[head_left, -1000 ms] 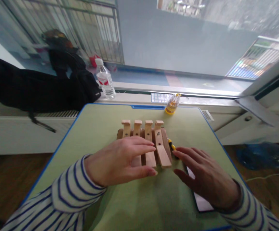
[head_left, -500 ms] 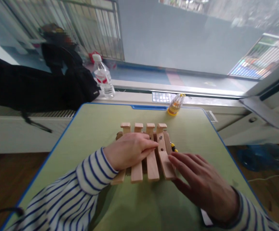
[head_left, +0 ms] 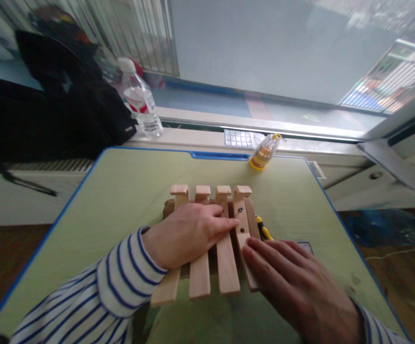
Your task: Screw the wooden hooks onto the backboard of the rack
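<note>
The red-and-white label (head_left: 137, 102) on your ribbed clear plastic bottle (head_left: 152, 125) is too blurred to read. In front of you, the wooden rack (head_left: 228, 270) lies on the pale green, blue-edged table (head_left: 121, 200): four smooth, light slats with hooked far ends over a browner base. Your left hand (head_left: 189, 231) lies across the slats, underside hidden, so I can't tell whether it grips. Your right hand (head_left: 293, 282) is flat, straight fingers touching the rightmost slat, near a yellow-and-black tool (head_left: 264, 230).
</note>
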